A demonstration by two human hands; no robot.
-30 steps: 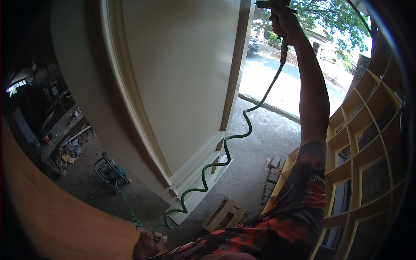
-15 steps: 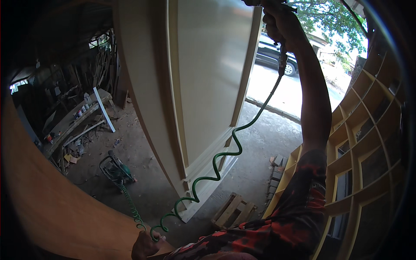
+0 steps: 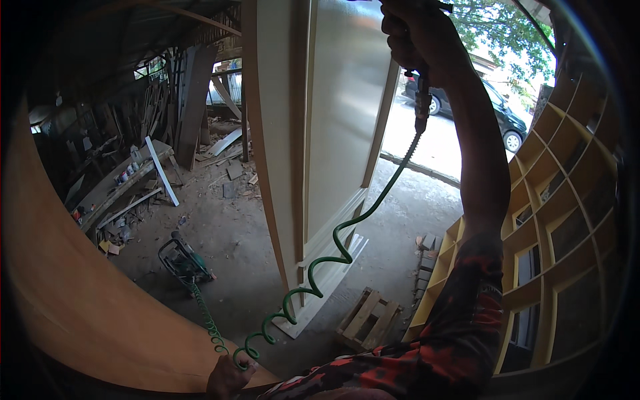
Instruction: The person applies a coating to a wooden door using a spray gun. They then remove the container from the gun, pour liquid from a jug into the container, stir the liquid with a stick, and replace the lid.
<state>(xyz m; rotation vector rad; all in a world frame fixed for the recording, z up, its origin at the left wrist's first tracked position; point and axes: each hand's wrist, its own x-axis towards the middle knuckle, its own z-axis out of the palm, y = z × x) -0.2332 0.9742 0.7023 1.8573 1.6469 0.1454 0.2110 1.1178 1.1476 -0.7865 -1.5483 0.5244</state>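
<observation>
Overhead, the right hand (image 3: pixel 420 37) is clenched on an air tool (image 3: pixel 422 100), mostly hidden, its axis vertical. The left hand (image 3: pixel 228 377) grasps the green coiled hose (image 3: pixel 320 263) below.

A tall cream door panel (image 3: pixel 333 133) is stood upright at the centre of the view and is taken as the landmark. Left of it, a small green machine (image 3: pixel 183 260) is seen on the dirt floor (image 3: pixel 233 233), and further left a cluttered workbench (image 3: pixel 113 190) is set against the shed wall, with a pale plank (image 3: pixel 162 172) leaned beside it. Below and right of the panel's foot, a wooden pallet (image 3: pixel 369 320) is laid flat. Right of the panel, a yellow shelving unit (image 3: pixel 567 200) with many open compartments is stood. Beyond the panel, a dark car (image 3: pixel 493 113) is parked in daylight under a tree (image 3: pixel 507 30).
</observation>
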